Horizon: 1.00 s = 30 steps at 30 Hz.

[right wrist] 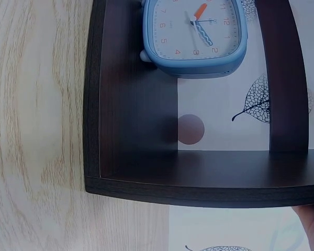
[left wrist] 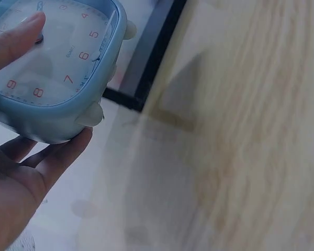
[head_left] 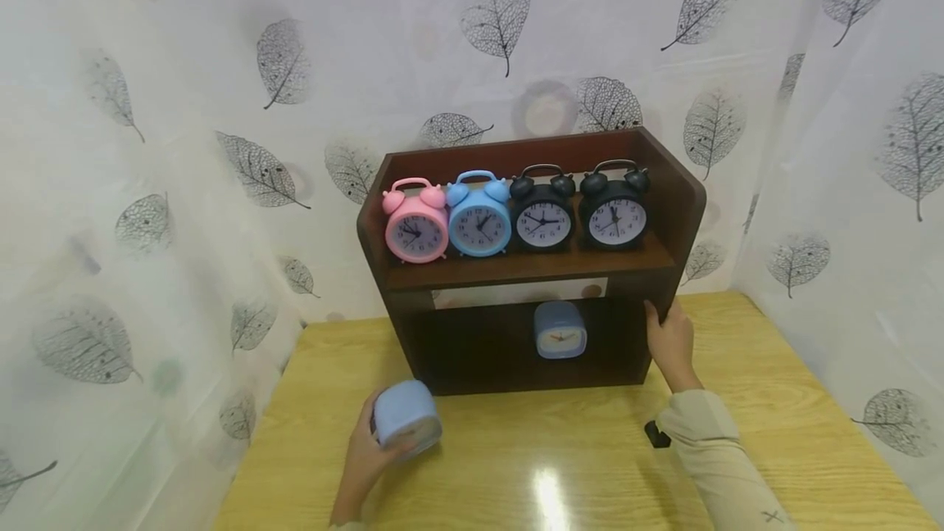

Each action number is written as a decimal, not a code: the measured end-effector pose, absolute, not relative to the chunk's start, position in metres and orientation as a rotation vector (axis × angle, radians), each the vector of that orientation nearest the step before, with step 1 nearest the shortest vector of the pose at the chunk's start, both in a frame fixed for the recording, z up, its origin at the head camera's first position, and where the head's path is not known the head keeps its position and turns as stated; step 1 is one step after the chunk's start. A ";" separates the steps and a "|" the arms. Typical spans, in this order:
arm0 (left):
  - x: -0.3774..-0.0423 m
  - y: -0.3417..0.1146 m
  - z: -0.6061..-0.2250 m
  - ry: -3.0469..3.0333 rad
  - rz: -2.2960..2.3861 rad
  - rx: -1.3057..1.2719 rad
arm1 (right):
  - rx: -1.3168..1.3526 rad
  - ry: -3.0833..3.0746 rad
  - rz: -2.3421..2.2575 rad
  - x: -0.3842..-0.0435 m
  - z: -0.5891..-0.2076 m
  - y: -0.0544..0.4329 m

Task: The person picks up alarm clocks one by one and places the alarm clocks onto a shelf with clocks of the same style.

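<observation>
My left hand (head_left: 365,453) grips a light blue square alarm clock (head_left: 404,408) in front of the shelf's lower left corner. In the left wrist view, the thumb lies across the clock's white dial (left wrist: 57,63) and the fingers support it from the other side. My right hand (head_left: 673,344) holds the right side panel of a dark brown two-tier shelf (head_left: 687,203); only a bit of that hand shows in the right wrist view. Another blue square clock (head_left: 559,328) stands on the lower tier, right of its middle.
On the upper tier, a pink twin-bell clock (head_left: 416,232), a blue one (head_left: 479,224) and two black ones (head_left: 543,220) stand in a row. A small black object (head_left: 656,434) lies on the wooden table (head_left: 501,449) by the right sleeve. Leaf-patterned sheeting (head_left: 413,47) surrounds the table.
</observation>
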<state>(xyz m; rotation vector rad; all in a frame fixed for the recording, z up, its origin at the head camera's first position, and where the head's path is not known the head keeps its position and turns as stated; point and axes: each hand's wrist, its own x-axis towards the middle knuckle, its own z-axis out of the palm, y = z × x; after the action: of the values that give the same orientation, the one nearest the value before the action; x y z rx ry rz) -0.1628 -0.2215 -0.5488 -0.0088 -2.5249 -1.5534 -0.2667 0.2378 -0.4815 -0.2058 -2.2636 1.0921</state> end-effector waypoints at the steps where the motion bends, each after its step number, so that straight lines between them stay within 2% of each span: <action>1: -0.164 -0.219 -0.547 -2.520 -1.557 -0.027 | -0.208 -2.262 1.092 -0.267 -0.482 0.238; 9: -0.178 -0.199 -0.537 -2.487 -1.638 -0.122 | -0.208 -2.243 1.090 -0.267 -0.482 0.238; 17: -0.182 -0.177 -0.508 -2.473 -1.668 -0.212 | -0.228 -2.273 1.102 -0.268 -0.481 0.238; 25: -0.204 -0.172 -0.529 -2.481 -1.666 -0.222 | -0.217 -2.268 1.116 -0.268 -0.479 0.238; 30: -0.206 -0.167 -0.523 -2.475 -1.674 -0.230 | -0.209 -2.275 1.117 -0.269 -0.481 0.239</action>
<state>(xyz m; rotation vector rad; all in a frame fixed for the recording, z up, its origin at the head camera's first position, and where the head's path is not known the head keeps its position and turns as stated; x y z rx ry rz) -0.2061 -0.1671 -0.5234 -0.2295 -2.4753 -1.6740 -0.2692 0.2393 -0.4806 -0.2093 -2.2755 1.1171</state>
